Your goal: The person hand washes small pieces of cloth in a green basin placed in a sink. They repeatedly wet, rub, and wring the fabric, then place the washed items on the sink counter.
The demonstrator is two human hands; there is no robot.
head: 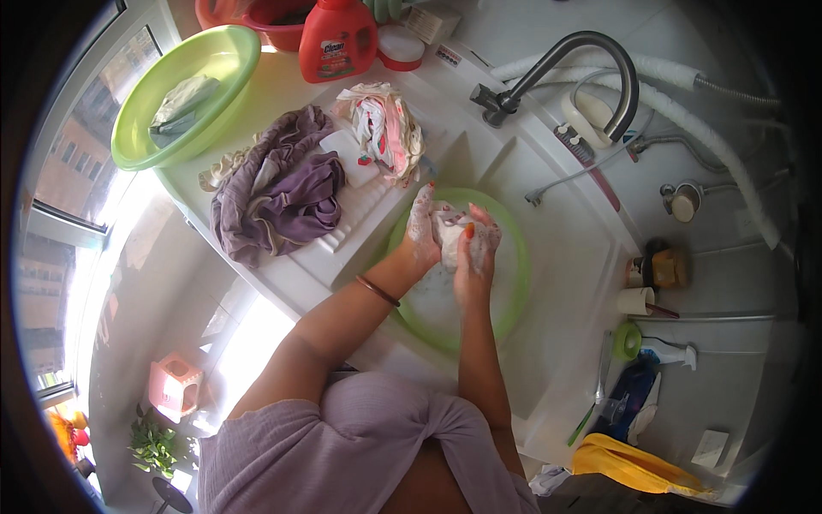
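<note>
Both of my hands are covered in suds above a light green plastic basin [521, 276], which stands in a white laundry sink [565, 257]. Between them is a bunched pale wet cloth [451, 239]. My left hand [422, 225] presses on its left side with the fingers pointing away from me. My right hand [476, 247] grips its right side. Foamy water [437, 295] lies in the basin under the cloth. On the ribbed washboard ledge to the left are a heap of purple garments [282, 193] and a pile of white and pink cloths [382, 132].
A tilted green basin [241, 83] holds a cloth at upper left, beside a red detergent bottle [338, 42]. The curved faucet [626, 83] arches over the sink's far corner. A pink-handled brush [600, 183] lies on the right rim; a yellow cloth [632, 462] hangs at lower right.
</note>
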